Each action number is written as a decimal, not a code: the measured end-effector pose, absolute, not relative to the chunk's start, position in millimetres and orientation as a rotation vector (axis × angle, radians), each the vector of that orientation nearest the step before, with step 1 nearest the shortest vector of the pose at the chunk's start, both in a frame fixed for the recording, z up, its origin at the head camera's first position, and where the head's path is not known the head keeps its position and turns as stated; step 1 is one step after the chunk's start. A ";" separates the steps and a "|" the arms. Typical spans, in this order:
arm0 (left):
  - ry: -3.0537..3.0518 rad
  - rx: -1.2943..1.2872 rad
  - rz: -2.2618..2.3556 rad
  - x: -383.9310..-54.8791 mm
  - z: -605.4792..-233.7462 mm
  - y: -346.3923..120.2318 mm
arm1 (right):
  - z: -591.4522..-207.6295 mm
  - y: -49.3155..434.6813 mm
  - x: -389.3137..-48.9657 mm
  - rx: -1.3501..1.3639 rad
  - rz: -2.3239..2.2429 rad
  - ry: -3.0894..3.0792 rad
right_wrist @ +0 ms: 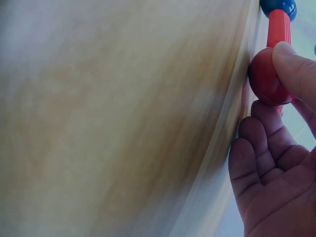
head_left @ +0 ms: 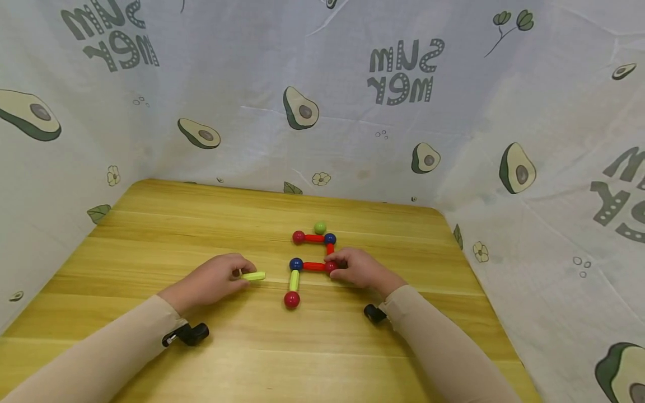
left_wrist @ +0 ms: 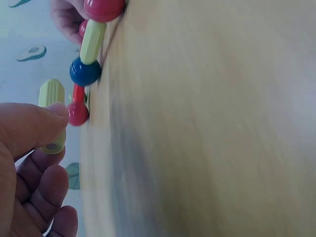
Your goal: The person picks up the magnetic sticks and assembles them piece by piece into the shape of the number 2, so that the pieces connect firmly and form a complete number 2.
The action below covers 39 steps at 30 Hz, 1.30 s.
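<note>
My left hand (head_left: 219,278) pinches a yellow-green magnetic rod (head_left: 253,276) between thumb and fingers, left of a chain of rods and balls on the table. One rod end points up past the thumb in the left wrist view. With thumb and fingers, my right hand (head_left: 363,270) grips a red ball (right_wrist: 269,76) at the chain's right corner. From that ball a red rod (head_left: 314,267) runs left to a blue ball (head_left: 296,263). A yellow-green rod (head_left: 294,281) joins this blue ball to a nearer red ball (head_left: 291,299).
At the chain's far side, a red rod (head_left: 314,238) links a blue ball (head_left: 330,239) and a red ball (head_left: 299,237). A green ball (head_left: 319,227) sits just behind; whether it touches, I cannot tell. Patterned cloth (head_left: 347,151) surrounds the wooden table (head_left: 252,358).
</note>
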<state>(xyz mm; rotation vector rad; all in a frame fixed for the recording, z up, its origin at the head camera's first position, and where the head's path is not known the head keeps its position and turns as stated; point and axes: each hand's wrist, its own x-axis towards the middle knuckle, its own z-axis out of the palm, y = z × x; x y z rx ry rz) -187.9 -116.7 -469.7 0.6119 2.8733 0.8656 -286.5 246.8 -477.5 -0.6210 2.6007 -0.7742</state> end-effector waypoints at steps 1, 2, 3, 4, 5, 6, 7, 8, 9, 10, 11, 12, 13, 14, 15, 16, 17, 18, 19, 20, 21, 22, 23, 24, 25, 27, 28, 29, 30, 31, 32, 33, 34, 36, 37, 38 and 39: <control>2.876 0.637 0.867 -188.5 -468.8 -113.3 | -478.1 246.9 -286.9 -0.620 -0.769 2.603; 2.877 0.663 0.866 -189.1 -468.0 -110.2 | -478.5 247.0 -287.1 -0.620 -0.765 2.604; 2.878 0.679 0.864 -189.5 -467.3 -107.0 | -478.7 247.0 -287.3 -0.619 -0.761 2.606; 2.878 0.697 0.863 -189.9 -466.6 -103.8 | -478.7 247.0 -287.3 -0.617 -0.759 2.609; 2.877 0.714 0.860 -190.4 -466.0 -100.8 | -478.6 247.1 -287.1 -0.620 -0.756 2.610; 2.875 0.729 0.858 -190.9 -465.5 -98.0 | -478.5 247.0 -286.9 -0.617 -0.758 2.610; 2.873 0.741 0.855 -191.3 -465.2 -95.4 | -478.3 246.9 -286.7 -0.615 -0.762 2.609; 2.870 0.751 0.852 -191.6 -465.0 -92.7 | -477.8 246.8 -286.4 -0.613 -0.766 2.607; 2.867 0.757 0.850 -191.9 -464.8 -90.0 | -477.6 246.7 -286.1 -0.611 -0.769 2.606; 2.863 0.766 0.850 -192.4 -464.6 -87.3 | -477.3 246.6 -285.8 -0.608 -0.772 2.604; 2.859 0.773 0.850 -192.8 -464.5 -84.7 | -476.9 246.5 -285.5 -0.607 -0.777 2.601; 2.854 0.777 0.853 -193.2 -464.3 -82.1 | -476.5 246.3 -285.3 -0.601 -0.784 2.598; 2.850 0.781 0.853 -193.4 -464.1 -79.5 | -476.3 246.3 -285.0 -0.599 -0.788 2.596; 2.845 0.788 0.853 -193.8 -463.9 -76.8 | -476.1 246.3 -284.9 -0.599 -0.791 2.594; 2.842 0.793 0.853 -194.2 -463.7 -74.1 | -475.9 246.1 -284.7 -0.599 -0.793 2.592; 2.837 0.798 0.853 -194.4 -463.4 -71.4 | -475.8 246.1 -284.5 -0.600 -0.795 2.592; 2.834 0.802 0.853 -194.6 -463.0 -68.6 | -475.7 246.1 -284.4 -0.602 -0.794 2.593; 2.831 0.805 0.854 -194.7 -462.7 -65.9 | -475.7 246.1 -284.3 -0.603 -0.790 2.595; 2.827 0.810 0.852 -194.7 -462.5 -63.1 | -475.6 246.0 -284.1 -0.604 -0.787 2.597; 2.823 0.815 0.854 -194.8 -462.3 -60.3 | -475.4 246.0 -283.9 -0.606 -0.782 2.601; 2.818 0.819 0.855 -194.8 -461.9 -57.4 | -475.2 245.9 -283.6 -0.607 -0.777 2.604; 2.812 0.825 0.856 -194.8 -461.7 -54.5 | -474.9 246.0 -283.5 -0.608 -0.773 2.606; 2.807 0.832 0.856 -194.9 -461.5 -51.5 | -474.8 246.1 -283.5 -0.608 -0.770 2.607; 2.802 0.840 0.858 -195.0 -461.4 -48.5 | -474.9 246.2 -283.7 -0.610 -0.769 2.607; 2.798 0.850 0.853 -195.2 -461.3 -45.5 | -474.9 246.4 -283.9 -0.613 -0.769 2.607; 2.787 0.870 0.848 -195.7 -461.1 -39.6 | -475.1 246.8 -284.4 -0.619 -0.768 2.608; 2.781 0.881 0.843 -196.0 -461.3 -36.7 | -475.3 246.9 -284.7 -0.622 -0.769 2.608; 2.777 0.892 0.838 -196.1 -461.7 -33.8 | -475.5 247.0 -285.0 -0.626 -0.769 2.607; 2.775 0.903 0.827 -196.1 -461.9 -31.0 | -475.8 247.0 -285.2 -0.630 -0.768 2.606; 2.772 0.912 0.820 -195.8 -462.0 -28.2 | -475.9 247.2 -285.3 -0.631 -0.768 2.606; 2.769 0.922 0.814 -195.3 -462.0 -25.4 | -476.0 247.1 -285.4 -0.635 -0.767 2.605; 2.770 0.932 0.806 -194.7 -462.4 -23.0 | -476.3 247.1 -285.7 -0.636 -0.771 2.601; 2.767 0.940 0.804 -194.0 -462.5 -20.7 | -476.5 247.3 -285.6 -0.638 -0.774 2.599; 2.769 0.952 0.796 -192.6 -462.8 -16.7 | -476.3 247.1 -285.3 -0.639 -0.774 2.599; 2.767 0.959 0.796 -192.1 -463.1 -15.0 | -476.2 247.3 -285.2 -0.637 -0.776 2.598; 2.768 0.968 0.792 -191.7 -463.5 -13.5 | -476.0 247.2 -284.9 -0.636 -0.777 2.599; 2.767 0.975 0.788 -191.5 -464.0 -12.2 | -475.8 247.2 -284.7 -0.632 -0.780 2.598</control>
